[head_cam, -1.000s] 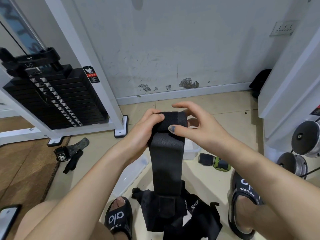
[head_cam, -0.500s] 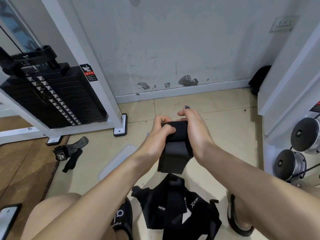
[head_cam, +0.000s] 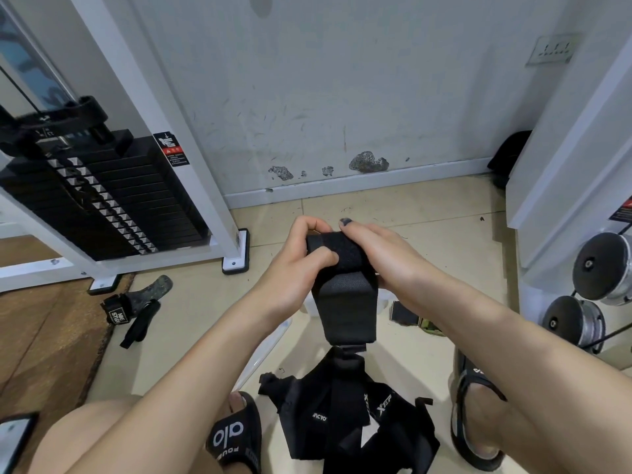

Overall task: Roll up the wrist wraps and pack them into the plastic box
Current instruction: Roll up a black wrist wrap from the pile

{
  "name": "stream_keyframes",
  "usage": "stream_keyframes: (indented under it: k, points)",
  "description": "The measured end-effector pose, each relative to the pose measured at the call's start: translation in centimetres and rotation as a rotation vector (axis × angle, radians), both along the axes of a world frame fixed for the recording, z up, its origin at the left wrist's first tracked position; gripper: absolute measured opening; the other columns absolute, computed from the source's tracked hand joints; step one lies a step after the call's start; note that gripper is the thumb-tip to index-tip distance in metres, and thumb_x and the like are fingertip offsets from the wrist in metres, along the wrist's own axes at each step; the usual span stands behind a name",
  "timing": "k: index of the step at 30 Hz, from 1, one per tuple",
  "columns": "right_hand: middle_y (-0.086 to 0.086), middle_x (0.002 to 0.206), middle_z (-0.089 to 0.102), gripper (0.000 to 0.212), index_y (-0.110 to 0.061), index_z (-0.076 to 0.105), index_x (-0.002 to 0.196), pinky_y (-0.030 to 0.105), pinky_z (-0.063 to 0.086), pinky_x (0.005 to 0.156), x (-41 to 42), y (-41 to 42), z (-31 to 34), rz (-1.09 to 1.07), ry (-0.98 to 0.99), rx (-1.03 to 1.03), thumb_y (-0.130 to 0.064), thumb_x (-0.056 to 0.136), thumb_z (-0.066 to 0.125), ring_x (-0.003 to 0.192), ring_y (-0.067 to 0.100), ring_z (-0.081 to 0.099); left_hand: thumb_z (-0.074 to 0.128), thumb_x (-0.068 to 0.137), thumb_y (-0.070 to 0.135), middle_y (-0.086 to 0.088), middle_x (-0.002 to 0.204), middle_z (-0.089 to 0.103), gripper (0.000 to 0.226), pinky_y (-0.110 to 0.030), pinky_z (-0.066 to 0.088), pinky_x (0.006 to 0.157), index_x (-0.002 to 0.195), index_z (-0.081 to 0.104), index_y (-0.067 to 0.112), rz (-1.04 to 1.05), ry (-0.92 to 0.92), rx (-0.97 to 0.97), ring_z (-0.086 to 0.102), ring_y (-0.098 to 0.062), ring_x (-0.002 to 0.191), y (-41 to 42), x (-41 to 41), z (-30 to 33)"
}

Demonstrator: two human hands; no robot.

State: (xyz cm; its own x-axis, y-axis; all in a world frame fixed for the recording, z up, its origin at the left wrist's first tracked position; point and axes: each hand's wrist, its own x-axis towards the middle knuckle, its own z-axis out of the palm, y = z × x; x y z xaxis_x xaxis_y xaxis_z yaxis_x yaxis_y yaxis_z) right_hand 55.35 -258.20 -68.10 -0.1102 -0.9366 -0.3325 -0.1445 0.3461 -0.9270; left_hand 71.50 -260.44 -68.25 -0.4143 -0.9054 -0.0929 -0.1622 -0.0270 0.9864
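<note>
Wrist wrap (head_cam: 342,268) partly rolled, roll clasped between left hand (head_cam: 294,268) and right hand (head_cam: 383,254); both grips curled tight round it. Loose tail hung below grip, over black pile (head_cam: 345,415) on floor.

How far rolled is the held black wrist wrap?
Partly: black fabric wrist wrap rolled at top between left hand and right hand; tail hangs loose.

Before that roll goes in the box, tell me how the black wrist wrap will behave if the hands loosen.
The wrist wrap looks soft and floppy: its free tail hangs straight down. The rolled top would probably unwind, since only the left hand and right hand clamp it. Probably light; fingers alone carry it.
</note>
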Motion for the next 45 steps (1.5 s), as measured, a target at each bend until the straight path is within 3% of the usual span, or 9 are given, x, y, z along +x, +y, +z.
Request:
stream_keyframes:
  k: [6,11,18,23,28,31,35,38,45]
  points:
    - [-0.005,0.105,0.076,0.060,-0.028,0.068,0.104,0.050,0.054,0.101,0.2,-0.1,0.2,0.017,0.004,-0.078,-0.075,0.067,0.061,0.103,0.018,0.072,0.056,0.075,0.028,0.008,0.094,0.060,0.041,-0.014,0.046,0.068,0.115,0.047,0.027,0.071,0.001,-0.035,0.058,0.001,0.075,0.0,0.2,0.3]
    - [0.006,0.101,0.077,0.034,-0.014,0.067,0.109,0.043,0.059,0.089,0.4,-0.1,0.4,-0.037,-0.134,-0.140,-0.044,0.093,0.070,0.096,0.023,0.075,0.059,0.077,0.036,0.013,0.096,0.069,0.048,-0.031,0.050,0.088,0.123,0.047,0.034,0.099,-0.012,0.014,0.065,-0.005,0.091,-0.4,0.6,0.3]
    - [0.017,0.103,0.075,0.018,-0.012,0.064,0.109,0.042,0.060,0.084,0.6,0.2,1.1,-0.065,-0.237,-0.252,-0.024,0.096,0.071,0.089,0.021,0.074,0.053,0.092,0.063,0.004,0.131,0.071,0.059,-0.051,0.049,0.109,0.138,0.055,0.027,0.023,0.085,0.221,0.068,-0.015,0.120,-0.7,0.1,-0.1]
    - [0.006,0.091,0.073,0.017,-0.018,0.064,0.108,0.033,0.059,0.076,0.9,0.6,0.9,-0.006,-0.343,-0.298,-0.010,0.095,0.071,0.086,0.020,0.071,0.051,0.098,0.053,-0.004,0.131,0.071,0.055,-0.051,0.046,0.112,0.140,0.057,0.018,0.059,0.128,0.258,0.067,-0.022,0.123,-1.0,0.2,0.5]
    - [0.015,0.102,0.069,0.027,-0.018,0.066,0.112,0.039,0.058,0.083,0.5,0.5,0.9,-0.003,-0.389,-0.306,-0.001,0.091,0.072,0.091,0.025,0.069,0.058,0.096,0.037,-0.011,0.115,0.073,0.035,-0.047,0.051,0.101,0.124,0.057,0.016,0.110,0.119,0.186,0.071,-0.022,0.109,-0.9,0.4,0.8]
    - [0.013,0.103,0.067,0.034,-0.014,0.063,0.121,0.032,0.055,0.072,0.4,0.6,1.3,0.010,-0.411,-0.241,0.000,0.090,0.071,0.088,0.023,0.068,0.058,0.095,0.032,-0.002,0.101,0.069,0.032,-0.041,0.048,0.087,0.124,0.056,0.017,0.087,0.113,0.140,0.066,-0.016,0.093,-0.8,0.5,0.9]
    - [-0.001,0.101,0.070,0.027,-0.028,0.066,0.121,0.033,0.052,0.079,0.0,0.6,1.5,-0.016,-0.364,-0.121,-0.032,0.094,0.071,0.088,0.017,0.069,0.057,0.085,0.031,0.007,0.092,0.067,0.031,-0.037,0.046,0.081,0.116,0.056,0.027,0.058,0.081,0.071,0.063,-0.011,0.085,-0.9,0.7,0.8]
    - [-0.003,0.098,0.071,0.029,-0.021,0.069,0.115,0.032,0.054,0.080,-0.2,0.6,1.6,-0.004,-0.285,-0.106,-0.044,0.098,0.063,0.090,0.017,0.069,0.055,0.085,0.028,0.009,0.091,0.063,0.023,-0.039,0.045,0.080,0.107,0.057,0.034,0.025,0.054,0.008,0.059,-0.012,0.087,-0.8,0.8,0.7]
    - [0.008,0.096,0.068,0.019,-0.012,0.072,0.110,0.024,0.052,0.066,-0.4,0.6,1.6,-0.044,-0.313,-0.186,-0.024,0.096,0.069,0.081,0.018,0.068,0.056,0.084,0.021,0.006,0.086,0.060,0.028,-0.034,0.046,0.076,0.109,0.055,0.032,0.000,0.013,-0.055,0.057,-0.013,0.081,-0.4,0.8,1.0]
